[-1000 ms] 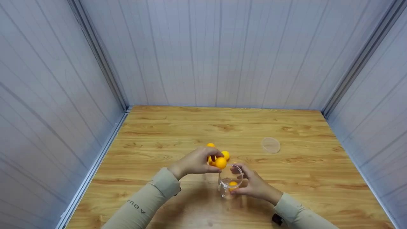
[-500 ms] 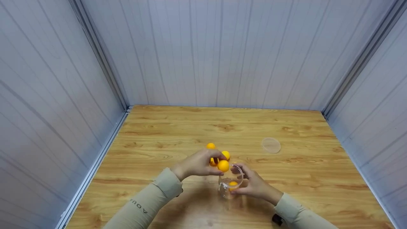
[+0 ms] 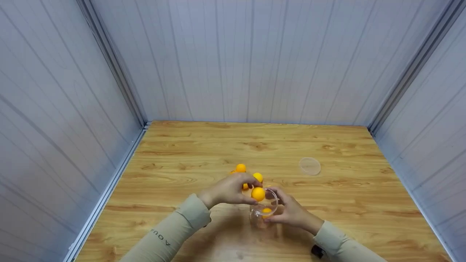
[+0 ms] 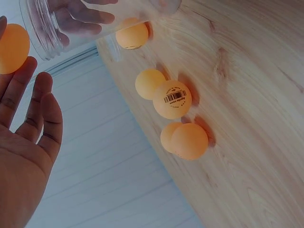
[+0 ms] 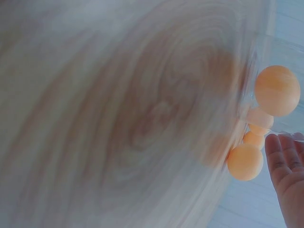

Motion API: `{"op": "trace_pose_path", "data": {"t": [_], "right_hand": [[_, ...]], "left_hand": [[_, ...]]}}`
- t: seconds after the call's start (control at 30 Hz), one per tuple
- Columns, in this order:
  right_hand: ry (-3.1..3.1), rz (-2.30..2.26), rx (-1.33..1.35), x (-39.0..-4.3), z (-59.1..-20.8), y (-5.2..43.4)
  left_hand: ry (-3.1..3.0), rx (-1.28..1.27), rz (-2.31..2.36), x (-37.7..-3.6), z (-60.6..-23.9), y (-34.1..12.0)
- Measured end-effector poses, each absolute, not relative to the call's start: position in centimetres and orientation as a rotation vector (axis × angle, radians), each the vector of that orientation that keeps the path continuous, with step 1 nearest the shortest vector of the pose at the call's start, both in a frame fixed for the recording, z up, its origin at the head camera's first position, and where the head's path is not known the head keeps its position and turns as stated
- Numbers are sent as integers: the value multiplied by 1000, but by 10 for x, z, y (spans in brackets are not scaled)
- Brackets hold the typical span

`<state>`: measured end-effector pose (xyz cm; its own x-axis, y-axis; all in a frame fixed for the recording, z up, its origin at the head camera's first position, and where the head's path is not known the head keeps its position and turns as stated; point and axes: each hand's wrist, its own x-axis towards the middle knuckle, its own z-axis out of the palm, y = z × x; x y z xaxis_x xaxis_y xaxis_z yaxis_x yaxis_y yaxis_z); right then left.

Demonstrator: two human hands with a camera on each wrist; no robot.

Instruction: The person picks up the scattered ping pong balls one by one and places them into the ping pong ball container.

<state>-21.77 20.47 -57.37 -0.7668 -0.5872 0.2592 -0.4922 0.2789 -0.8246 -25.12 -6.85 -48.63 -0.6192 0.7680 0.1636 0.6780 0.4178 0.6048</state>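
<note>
My left hand (image 3: 231,190) pinches an orange ping-pong ball (image 3: 258,194) between thumb and fingers, at the mouth of a clear plastic jar (image 3: 257,218). In the left wrist view this ball (image 4: 13,49) sits just outside the threaded rim, with the other fingers loosely bent. My right hand (image 3: 293,214) grips the jar from its right side, fingers behind and thumb in front. One orange ball (image 3: 267,211) lies inside, low in the jar; the right wrist view shows it through the wall as a large ball (image 5: 277,90).
Several loose ping-pong balls (image 4: 172,99) lie on the wooden table (image 3: 349,203), behind and beside my left hand. A thin clear disc (image 3: 310,166), like a lid, lies flat further back on the right. Pale panel walls (image 3: 233,65) enclose the table.
My left hand has moved slightly right and toward me, bringing its ball from beside the jar to over the rim. The right hand and jar have stayed in place.
</note>
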Motion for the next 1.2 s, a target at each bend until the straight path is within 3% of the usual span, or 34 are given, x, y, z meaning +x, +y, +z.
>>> {"op": "trace_pose_path", "data": {"t": [1.2], "right_hand": [[2434, -1556, -987, -214, -573, 204]], "left_hand": [[2472, 1363, 840, -249, -491, -64]]}}
